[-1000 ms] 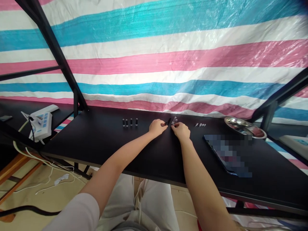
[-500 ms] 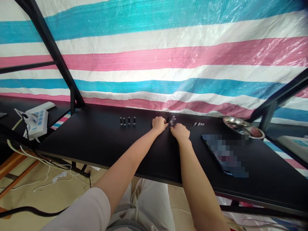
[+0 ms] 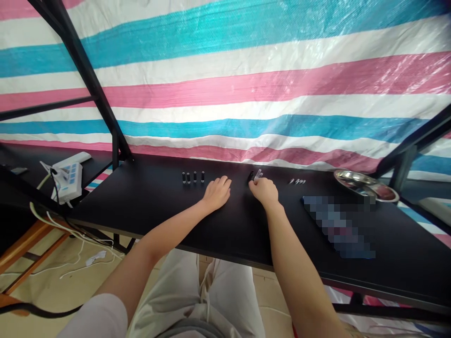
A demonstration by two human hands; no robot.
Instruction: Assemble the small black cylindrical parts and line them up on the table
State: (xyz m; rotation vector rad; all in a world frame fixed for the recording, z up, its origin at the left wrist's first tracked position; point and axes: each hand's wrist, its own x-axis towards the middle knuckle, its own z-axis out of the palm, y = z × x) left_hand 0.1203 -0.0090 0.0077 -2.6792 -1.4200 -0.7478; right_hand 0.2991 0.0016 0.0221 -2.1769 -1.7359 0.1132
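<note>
My left hand (image 3: 217, 193) lies flat on the black table, palm down, fingers stretched out and holding nothing. My right hand (image 3: 265, 191) has its fingers curled together at the far middle of the table. Clear tube-like pieces (image 3: 259, 174) stick out just beyond its fingers, and a small black piece (image 3: 251, 177) is beside them, close to the thumb. What the right fingertips grip is hidden. Several small black cylinders with pale ends (image 3: 195, 177) stand in a row left of my left hand. Small clear pieces (image 3: 298, 181) lie in a row to the right.
A shiny metal tray (image 3: 366, 186) sits at the right back, near a black frame leg. In front of it lies a blurred-out flat object (image 3: 334, 230). A white power strip (image 3: 70, 180) with cables is on the left table. Striped sheeting (image 3: 225, 84) hangs behind.
My left hand has drawn away from the black and clear pieces, moving left and nearer, and its fingers have opened flat. My right hand stays by those pieces. The view has shifted slightly.
</note>
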